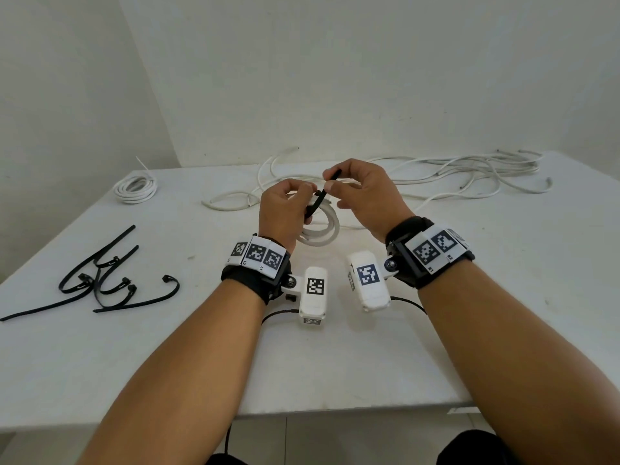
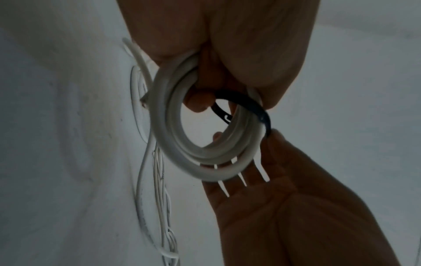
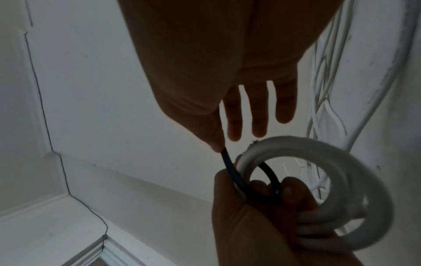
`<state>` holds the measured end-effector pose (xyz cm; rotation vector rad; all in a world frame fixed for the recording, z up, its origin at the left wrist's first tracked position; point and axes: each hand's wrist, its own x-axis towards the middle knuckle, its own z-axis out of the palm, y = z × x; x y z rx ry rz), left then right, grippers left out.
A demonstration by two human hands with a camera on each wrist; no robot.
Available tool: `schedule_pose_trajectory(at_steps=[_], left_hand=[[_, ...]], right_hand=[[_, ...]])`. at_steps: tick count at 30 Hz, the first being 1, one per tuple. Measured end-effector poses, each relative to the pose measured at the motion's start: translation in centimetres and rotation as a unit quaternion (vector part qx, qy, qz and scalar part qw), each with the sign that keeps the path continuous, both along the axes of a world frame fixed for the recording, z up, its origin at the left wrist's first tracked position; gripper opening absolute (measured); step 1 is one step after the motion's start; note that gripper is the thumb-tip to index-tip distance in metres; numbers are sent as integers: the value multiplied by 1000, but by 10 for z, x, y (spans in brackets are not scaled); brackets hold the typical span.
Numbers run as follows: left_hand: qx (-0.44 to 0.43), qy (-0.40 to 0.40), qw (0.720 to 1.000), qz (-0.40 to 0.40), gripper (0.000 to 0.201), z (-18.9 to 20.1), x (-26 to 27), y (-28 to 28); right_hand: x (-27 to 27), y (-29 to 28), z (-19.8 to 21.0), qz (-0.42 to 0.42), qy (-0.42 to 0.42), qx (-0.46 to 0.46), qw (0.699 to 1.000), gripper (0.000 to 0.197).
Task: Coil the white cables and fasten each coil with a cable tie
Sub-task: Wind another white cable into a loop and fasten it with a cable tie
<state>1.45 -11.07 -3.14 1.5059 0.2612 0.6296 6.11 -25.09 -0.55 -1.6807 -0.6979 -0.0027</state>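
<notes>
Above the table's middle, my left hand [image 1: 310,194] grips a small coil of white cable [image 1: 320,231], fingers through its ring. A black cable tie [image 1: 320,196] loops around the coil's strands. My right hand [image 1: 330,181] pinches the tie's free end between thumb and forefinger, its other fingers spread straight. In the left wrist view the coil [image 2: 164,144] hangs from my left hand, and the tie [image 2: 250,104] crosses its upper right. In the right wrist view the tie [image 3: 230,167] runs from my right fingertips down into the left hand [image 3: 250,225] beside the coil [image 3: 364,162].
Several spare black cable ties [image 1: 100,280] lie at the table's left. Another white coil [image 1: 136,189] sits at the back left corner. Loose white cables [image 1: 469,172] sprawl along the back right, and one loop [image 1: 228,203] lies left of my hands. Walls stand close behind.
</notes>
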Motion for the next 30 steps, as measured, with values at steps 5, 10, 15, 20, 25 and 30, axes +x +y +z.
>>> schedule_pose_trajectory(at_steps=[5,10,15,20,25,30], left_hand=[[32,-12,999,-18,12,0,-3,-6],[64,4,998,-10,11,0,0,-6],[101,31,994,-13,27,-1,0,-5],[140,9,990,-28,41,3,-3,-9],[117,9,991,-56,31,7,-7,-12],[95,9,995,-28,29,8,-5,-11]], right_hand=[[-1,-1,-1,48,38,1,998,4],[-1,-2,-1,6,24,32,999,5],[-6,-1,-1,-36,-47,2,998,4],[-7,1,1,-80,-45,38,995,6],[-2,-8,6,-26,91,173,980,7],[-5,-9,7,28,174,205,963,19]])
